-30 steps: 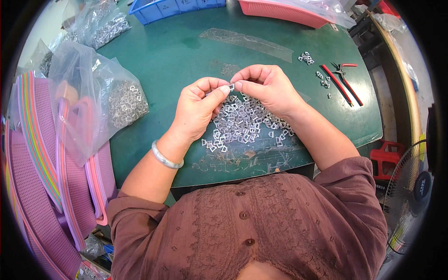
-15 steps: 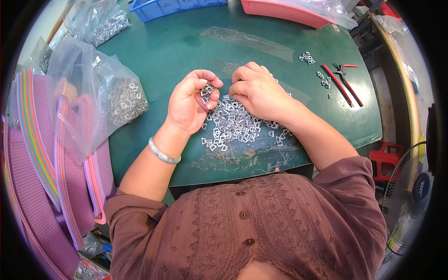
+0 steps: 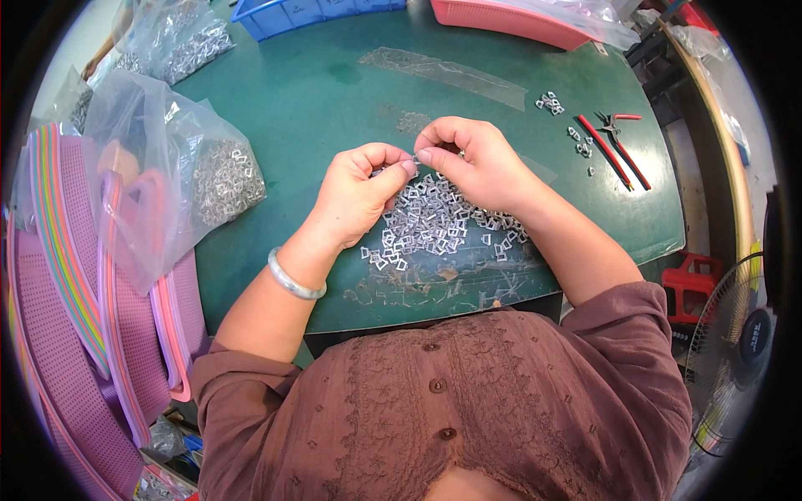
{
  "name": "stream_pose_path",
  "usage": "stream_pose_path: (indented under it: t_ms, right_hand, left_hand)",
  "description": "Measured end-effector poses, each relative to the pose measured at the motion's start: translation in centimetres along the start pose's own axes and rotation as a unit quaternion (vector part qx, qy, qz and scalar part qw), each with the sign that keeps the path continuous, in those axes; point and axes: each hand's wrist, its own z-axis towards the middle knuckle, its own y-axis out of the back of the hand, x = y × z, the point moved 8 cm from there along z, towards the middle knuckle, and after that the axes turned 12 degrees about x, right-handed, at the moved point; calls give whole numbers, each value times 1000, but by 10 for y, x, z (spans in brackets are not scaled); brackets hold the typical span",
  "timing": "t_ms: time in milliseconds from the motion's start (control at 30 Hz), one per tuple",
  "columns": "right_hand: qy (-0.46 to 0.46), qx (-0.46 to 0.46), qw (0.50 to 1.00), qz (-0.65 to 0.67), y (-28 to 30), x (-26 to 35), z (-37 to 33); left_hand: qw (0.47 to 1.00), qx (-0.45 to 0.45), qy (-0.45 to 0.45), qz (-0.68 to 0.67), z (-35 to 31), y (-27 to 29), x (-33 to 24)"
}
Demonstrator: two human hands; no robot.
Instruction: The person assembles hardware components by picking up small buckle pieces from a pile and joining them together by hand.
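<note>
A pile of small silver metal buckles point(image 3: 426, 219), shaped like little open frames, lies on the green table in front of me. Over its far left edge my left hand point(image 3: 357, 190) is closed, thumb and forefinger pinched at a small metal buckle point(image 3: 415, 159). Grey metal shows in the curl of that hand, where the rest is hidden by the fingers. From the other side my right hand point(image 3: 483, 167) meets it, forefinger and thumb pinching the same tiny piece. The fingertips of both hands nearly touch, and they cover most of the piece.
Red-handled pliers point(image 3: 614, 138) and a few loose buckles point(image 3: 582, 144) lie at the right. A clear bag of buckles point(image 3: 227, 179) sits at the left beside stacked purple baskets point(image 3: 63, 292). A blue bin point(image 3: 313, 17) and a pink basket point(image 3: 510, 23) stand at the far edge.
My left hand has turned over and moved right, from a cupped palm showing several buckles to a pinch. My right hand has lifted off the pile, and the fingertips have come together.
</note>
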Motion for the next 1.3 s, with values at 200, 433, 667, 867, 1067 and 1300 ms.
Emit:
stream_pose_path:
  t_ms: [200,433,667,867,1067,1300]
  right_hand:
    - [-18,-14,983,184,0,-18,1]
    - [-70,39,974,214,-8,-21,0]
    - [-66,23,965,252,-9,-21,-1]
    - [-61,15,964,257,-8,-19,-1]
    - [-29,22,960,277,-8,-17,0]
    - [-17,12,956,291,-8,-15,1]
  left_hand:
    - [999,-19,-25,-24,-2,3,-1]
    - [999,-20,-45,-8,-3,2,-4]
    - [999,-19,-46,-11,-4,2,-5]
    - [999,-16,-31,-32,-4,2,-2]
    - [997,-17,-7,-71,-4,2,2]
    - [997,-1,-35,-68,-1,0,0]
